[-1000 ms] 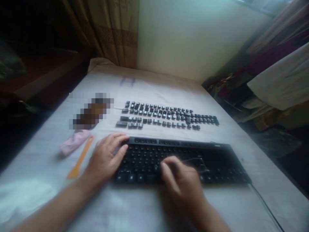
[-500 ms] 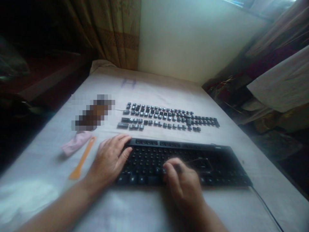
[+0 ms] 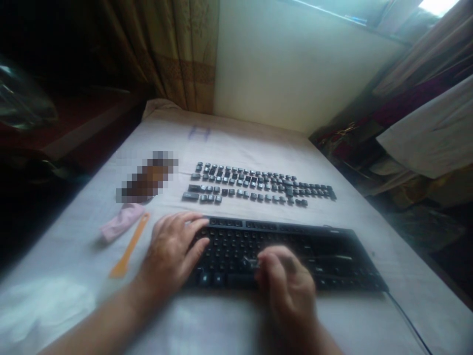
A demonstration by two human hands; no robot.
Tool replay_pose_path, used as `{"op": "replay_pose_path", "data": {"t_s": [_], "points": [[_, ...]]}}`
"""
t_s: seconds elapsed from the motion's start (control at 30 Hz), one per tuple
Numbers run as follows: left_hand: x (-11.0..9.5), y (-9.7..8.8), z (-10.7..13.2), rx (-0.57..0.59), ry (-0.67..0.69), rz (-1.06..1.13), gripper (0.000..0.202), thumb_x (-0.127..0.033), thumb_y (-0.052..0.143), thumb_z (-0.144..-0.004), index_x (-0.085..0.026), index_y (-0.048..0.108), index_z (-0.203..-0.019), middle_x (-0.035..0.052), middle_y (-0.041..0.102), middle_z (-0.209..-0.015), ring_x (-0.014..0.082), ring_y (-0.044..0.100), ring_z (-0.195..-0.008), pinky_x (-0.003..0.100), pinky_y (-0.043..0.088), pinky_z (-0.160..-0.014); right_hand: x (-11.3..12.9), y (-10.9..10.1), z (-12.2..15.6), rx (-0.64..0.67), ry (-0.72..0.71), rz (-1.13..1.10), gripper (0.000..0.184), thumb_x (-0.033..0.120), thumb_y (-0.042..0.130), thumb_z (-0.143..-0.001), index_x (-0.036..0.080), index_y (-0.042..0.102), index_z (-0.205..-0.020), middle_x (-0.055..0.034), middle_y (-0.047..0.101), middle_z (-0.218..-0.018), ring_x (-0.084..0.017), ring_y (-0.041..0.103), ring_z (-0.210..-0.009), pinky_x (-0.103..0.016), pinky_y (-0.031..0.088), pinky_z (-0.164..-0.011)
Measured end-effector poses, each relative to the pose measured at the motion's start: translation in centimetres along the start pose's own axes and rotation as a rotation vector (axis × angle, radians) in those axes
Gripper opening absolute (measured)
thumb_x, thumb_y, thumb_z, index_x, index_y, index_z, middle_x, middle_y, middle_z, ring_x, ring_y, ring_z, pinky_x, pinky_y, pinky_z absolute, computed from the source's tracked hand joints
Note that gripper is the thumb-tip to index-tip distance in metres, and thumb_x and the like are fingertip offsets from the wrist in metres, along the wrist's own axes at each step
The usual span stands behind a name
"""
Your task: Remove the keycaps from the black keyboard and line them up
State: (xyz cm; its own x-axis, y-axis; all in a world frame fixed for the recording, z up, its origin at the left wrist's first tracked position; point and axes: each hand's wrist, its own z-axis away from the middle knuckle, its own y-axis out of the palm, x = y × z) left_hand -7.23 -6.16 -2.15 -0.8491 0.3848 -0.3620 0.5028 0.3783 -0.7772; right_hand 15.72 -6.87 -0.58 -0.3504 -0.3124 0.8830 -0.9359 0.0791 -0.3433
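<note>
A black keyboard (image 3: 229, 241) lies across the near part of the covered table, many of its key positions bare. My left hand (image 3: 175, 249) holds its left end, the fingers over the back corner and the thumb apart on the key area. Over the lower middle keys, my right hand (image 3: 288, 281) is closed in a pinch on a thin wire keycap puller (image 3: 340, 257), whose blurred wire sticks out to the right. A small dark keycap (image 3: 245, 262) shows at the puller's tip; whether it is lifted is hard to tell. Behind the keyboard, loose keycaps (image 3: 253, 182) stand in rows.
An orange scraper (image 3: 129, 249) and a pink cloth (image 3: 121, 223) lie left of my left hand. Beyond them is a pixelated brown object (image 3: 148, 177). The keyboard's cable (image 3: 406, 320) runs off at the lower right. A wall (image 3: 273, 64) stands behind the table.
My right hand has shifted slightly right with the puller, and its wire has turned. My left hand keeps its place on the keyboard. The view has tilted up a little.
</note>
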Motion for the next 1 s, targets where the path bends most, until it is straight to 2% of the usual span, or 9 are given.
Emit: {"op": "replay_pose_path", "data": {"t_s": [0.1,0.2,0.3,0.37,0.53,0.7,0.77,0.87,1.0], "points": [[-1.9,-0.9,0.1,0.071,0.061,0.126,0.015,-0.031,0.055,-0.093,-0.025,0.067,-0.102,0.0033,0.071,-0.100,0.0234,0.061,-0.100,0.043,0.037,-0.097,-0.1,0.0,0.1,0.041,-0.194,0.056,0.015,0.020,0.049,-0.095,0.020,0.062,-0.086,0.0019,0.063,-0.057,-0.012,0.060,-0.046,-0.020,0.046,-0.045],[-3.5,-1.3,0.2,0.171,0.033,0.247,0.015,-0.038,0.058,-0.092,-0.026,0.067,-0.096,0.0021,0.071,-0.095,0.0227,0.060,-0.096,0.043,0.036,-0.094,0.4,-0.1,0.1,0.050,-0.331,0.120,0.013,0.016,0.050,-0.093,0.021,0.061,-0.090,0.0003,0.067,-0.062,-0.013,0.064,-0.050,-0.022,0.049,-0.048],[-4.3,-1.3,0.3,0.198,-0.007,0.335,0.020,-0.043,0.058,-0.092,-0.025,0.066,-0.091,0.0027,0.070,-0.091,0.0223,0.060,-0.093,0.041,0.039,-0.090,1.3,0.1,-0.1,0.044,-0.432,0.186,0.014,0.015,0.048,-0.093,0.021,0.060,-0.089,-0.0011,0.069,-0.066,-0.014,0.066,-0.053,-0.023,0.051,-0.051],[-4.5,-1.2,0.3,0.190,-0.035,0.372,0.017,-0.039,0.058,-0.092,-0.024,0.066,-0.088,0.0020,0.070,-0.089,0.0211,0.060,-0.090,0.039,0.041,-0.087,1.8,0.2,-0.2,0.083,-0.490,0.213,0.014,0.014,0.047,-0.093,0.022,0.059,-0.089,-0.0009,0.069,-0.067,-0.014,0.065,-0.053,-0.023,0.051,-0.052],[-4.4,-1.1,0.4,0.185,-0.079,0.396,0.007,-0.029,0.060,-0.089,-0.024,0.065,-0.087,0.0007,0.070,-0.087,0.0196,0.062,-0.088,0.036,0.043,-0.085,1.7,0.0,-0.4,0.136,-0.538,0.282,0.013,0.012,0.052,-0.090,0.021,0.061,-0.092,-0.0018,0.070,-0.072,-0.014,0.066,-0.058,-0.025,0.051,-0.057],[-3.9,-0.9,0.5,0.205,-0.074,0.427,0.012,-0.035,0.058,-0.092,-0.025,0.066,-0.092,0.0020,0.071,-0.091,0.0201,0.062,-0.091,0.037,0.044,-0.088,1.7,-0.5,-1.3,0.068,-0.498,0.330,0.015,0.010,0.052,-0.088,0.020,0.064,-0.087,-0.0111,0.068,-0.103,-0.022,0.068,-0.096,-0.032,0.056,-0.080],[-3.7,-0.9,0.6,0.204,-0.055,0.461,0.014,-0.035,0.056,-0.094,-0.025,0.065,-0.094,0.0023,0.071,-0.092,0.0199,0.062,-0.092,0.037,0.044,-0.088,1.9,-0.6,-1.7,0.130,-0.490,0.262,0.021,0.006,0.049,-0.090,0.021,0.063,-0.096,-0.0085,0.070,-0.096,-0.018,0.069,-0.088,-0.027,0.056,-0.075],[-3.6,-0.9,0.7,0.204,-0.039,0.502,0.015,-0.035,0.053,-0.096,-0.026,0.065,-0.095,0.0022,0.070,-0.093,0.0197,0.062,-0.091,0.037,0.045,-0.088,1.8,-0.6,-1.8,0.270,-0.543,0.249,0.029,0.008,0.049,-0.091,0.020,0.058,-0.116,-0.0020,0.069,-0.075,-0.014,0.065,-0.060,-0.022,0.052,-0.056],[-3.2,-0.6,0.9,0.200,0.004,0.536,0.021,-0.037,0.047,-0.098,-0.026,0.065,-0.096,0.0029,0.069,-0.090,0.0199,0.062,-0.089,0.037,0.046,-0.086,0.6,-0.2,-1.5,0.362,-0.564,0.280,0.024,0.018,0.057,-0.091,0.021,0.061,-0.114,-0.0016,0.068,-0.073,-0.013,0.064,-0.057,-0.020,0.050,-0.052]]}}
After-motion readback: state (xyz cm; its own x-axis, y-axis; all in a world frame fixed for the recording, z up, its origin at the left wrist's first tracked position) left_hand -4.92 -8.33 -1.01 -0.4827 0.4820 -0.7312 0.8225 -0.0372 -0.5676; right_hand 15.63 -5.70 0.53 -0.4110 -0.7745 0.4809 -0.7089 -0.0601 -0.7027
